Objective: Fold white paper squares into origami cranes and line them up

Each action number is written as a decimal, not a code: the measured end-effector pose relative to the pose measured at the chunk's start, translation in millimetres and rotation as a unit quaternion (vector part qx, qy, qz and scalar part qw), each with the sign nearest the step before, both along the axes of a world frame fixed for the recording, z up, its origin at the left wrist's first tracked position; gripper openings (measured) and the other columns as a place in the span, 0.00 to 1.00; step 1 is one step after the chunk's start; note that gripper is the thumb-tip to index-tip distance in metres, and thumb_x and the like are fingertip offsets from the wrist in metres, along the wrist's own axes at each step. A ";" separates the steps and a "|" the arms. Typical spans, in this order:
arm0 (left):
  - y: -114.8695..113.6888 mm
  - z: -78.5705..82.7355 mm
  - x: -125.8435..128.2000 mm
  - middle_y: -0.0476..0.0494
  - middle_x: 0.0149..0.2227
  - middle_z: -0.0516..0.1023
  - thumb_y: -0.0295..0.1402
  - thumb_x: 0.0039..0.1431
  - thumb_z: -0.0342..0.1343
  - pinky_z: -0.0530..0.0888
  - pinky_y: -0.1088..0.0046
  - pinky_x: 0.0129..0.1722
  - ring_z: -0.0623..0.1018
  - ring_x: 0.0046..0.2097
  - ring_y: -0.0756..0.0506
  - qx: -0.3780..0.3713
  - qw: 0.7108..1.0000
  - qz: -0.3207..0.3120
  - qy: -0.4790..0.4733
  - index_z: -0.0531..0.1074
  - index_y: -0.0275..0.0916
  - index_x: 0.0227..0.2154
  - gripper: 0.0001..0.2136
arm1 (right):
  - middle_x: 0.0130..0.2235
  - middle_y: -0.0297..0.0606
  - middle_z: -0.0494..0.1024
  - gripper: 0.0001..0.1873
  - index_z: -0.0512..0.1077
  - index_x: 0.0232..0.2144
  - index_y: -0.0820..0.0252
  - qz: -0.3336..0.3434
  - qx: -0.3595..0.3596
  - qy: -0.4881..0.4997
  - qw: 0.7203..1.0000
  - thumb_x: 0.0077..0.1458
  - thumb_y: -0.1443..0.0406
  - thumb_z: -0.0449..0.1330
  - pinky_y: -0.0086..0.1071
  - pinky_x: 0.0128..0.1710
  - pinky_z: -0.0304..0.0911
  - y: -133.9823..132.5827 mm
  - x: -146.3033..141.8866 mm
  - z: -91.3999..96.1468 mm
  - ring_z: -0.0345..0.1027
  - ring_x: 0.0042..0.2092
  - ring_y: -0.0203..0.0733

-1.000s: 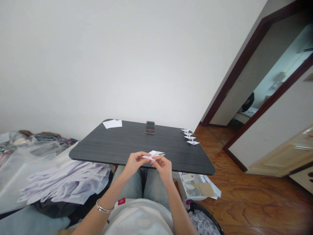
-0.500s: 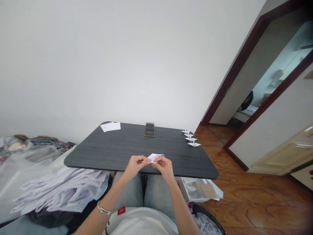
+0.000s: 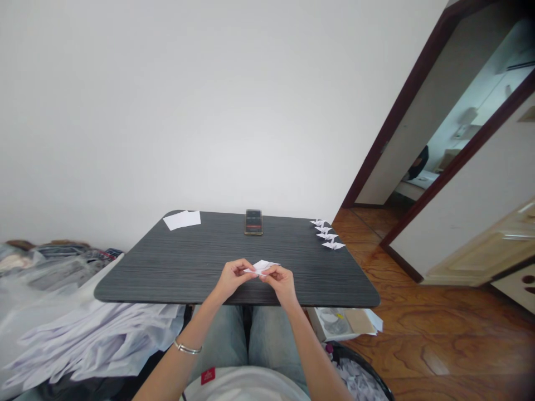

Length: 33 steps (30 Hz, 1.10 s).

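Note:
A small piece of folded white paper [image 3: 261, 265] is held just above the near part of the dark table [image 3: 200, 253]. My left hand [image 3: 234, 277] pinches its left side between thumb and fingers. On the other side, my right hand [image 3: 280, 280] grips the paper's right part, thumb close to the left thumb. The fingers partly cover the folds. Several white folded paper cranes [image 3: 333, 245] stand in a row at the table's right end. White paper sheets [image 3: 182, 219] lie at the far left corner.
A phone [image 3: 253, 221] leans upright at the table's back, near the wall. Below on the right are a box [image 3: 330, 324] of papers and a black bin [image 3: 363, 376] of crumpled white paper. White cloth [image 3: 92, 342] is heaped at the left.
The view has shifted slightly, so the table's front edge sits lower. Both hands stay on the folded paper, with only slight finger movement.

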State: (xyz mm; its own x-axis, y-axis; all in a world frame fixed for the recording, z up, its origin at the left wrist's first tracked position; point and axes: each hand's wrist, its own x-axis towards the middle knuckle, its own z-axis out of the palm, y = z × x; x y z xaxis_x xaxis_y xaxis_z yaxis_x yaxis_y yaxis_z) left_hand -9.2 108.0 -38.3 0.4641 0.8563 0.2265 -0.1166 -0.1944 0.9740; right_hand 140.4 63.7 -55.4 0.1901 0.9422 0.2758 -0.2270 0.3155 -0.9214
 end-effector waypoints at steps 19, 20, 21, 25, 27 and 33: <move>35.8 2.0 3.8 0.46 0.25 0.76 0.31 0.47 0.58 0.70 0.76 0.30 0.75 0.29 0.49 0.132 0.984 0.102 0.066 0.73 0.35 0.23 0.04 | 0.25 0.33 0.75 0.03 0.73 0.22 0.58 -0.012 0.002 -0.074 0.997 0.41 0.70 0.64 0.29 0.28 0.63 44.5 6.7 1.8 0.68 0.28 0.38; 36.8 1.5 4.0 0.46 0.24 0.75 0.31 0.47 0.58 0.70 0.77 0.29 0.75 0.28 0.49 0.132 0.984 0.102 0.062 0.72 0.35 0.22 0.04 | 0.24 0.32 0.75 0.04 0.73 0.22 0.58 -0.010 0.001 -0.067 0.998 0.41 0.70 0.64 0.29 0.28 0.63 45.2 6.8 2.4 0.68 0.27 0.37; 37.7 1.0 4.4 0.47 0.23 0.75 0.30 0.47 0.58 0.69 0.77 0.29 0.74 0.27 0.49 0.129 0.985 0.100 0.057 0.72 0.35 0.21 0.05 | 0.24 0.32 0.74 0.04 0.73 0.21 0.58 -0.006 0.000 -0.058 0.998 0.41 0.71 0.64 0.29 0.27 0.62 45.8 6.8 3.2 0.67 0.27 0.36; 40.5 0.7 6.3 0.48 0.21 0.74 0.30 0.45 0.60 0.69 0.77 0.29 0.74 0.27 0.50 0.092 0.991 0.087 0.032 0.69 0.35 0.19 0.06 | 0.22 0.31 0.74 0.05 0.73 0.20 0.58 0.016 -0.013 -0.007 1.000 0.40 0.72 0.64 0.27 0.26 0.61 48.1 6.8 5.5 0.66 0.25 0.34; 40.4 1.4 7.2 0.48 0.22 0.74 0.31 0.46 0.59 0.68 0.77 0.29 0.73 0.27 0.50 0.053 0.996 0.068 0.016 0.67 0.35 0.20 0.07 | 0.22 0.30 0.74 0.04 0.73 0.20 0.59 0.020 -0.024 0.007 0.999 0.40 0.72 0.64 0.27 0.26 0.61 48.7 6.3 6.4 0.66 0.25 0.34; 37.4 2.9 9.0 0.48 0.22 0.75 0.32 0.50 0.56 0.68 0.76 0.29 0.74 0.26 0.50 -0.015 0.999 0.041 -0.009 0.63 0.36 0.22 0.09 | 0.20 0.30 0.73 0.04 0.71 0.19 0.60 0.009 -0.040 0.018 0.999 0.42 0.70 0.62 0.27 0.28 0.60 47.7 4.0 10.1 0.66 0.25 0.34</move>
State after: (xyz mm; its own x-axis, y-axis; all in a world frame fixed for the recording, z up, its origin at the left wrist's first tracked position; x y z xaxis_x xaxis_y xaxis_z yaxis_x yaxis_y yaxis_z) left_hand -0.2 145.5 -35.4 0.3891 0.8974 0.2079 -0.1182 -0.1752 0.9774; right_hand 144.5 111.4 -45.3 0.1822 0.9642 0.1925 -0.2657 0.2368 -0.9345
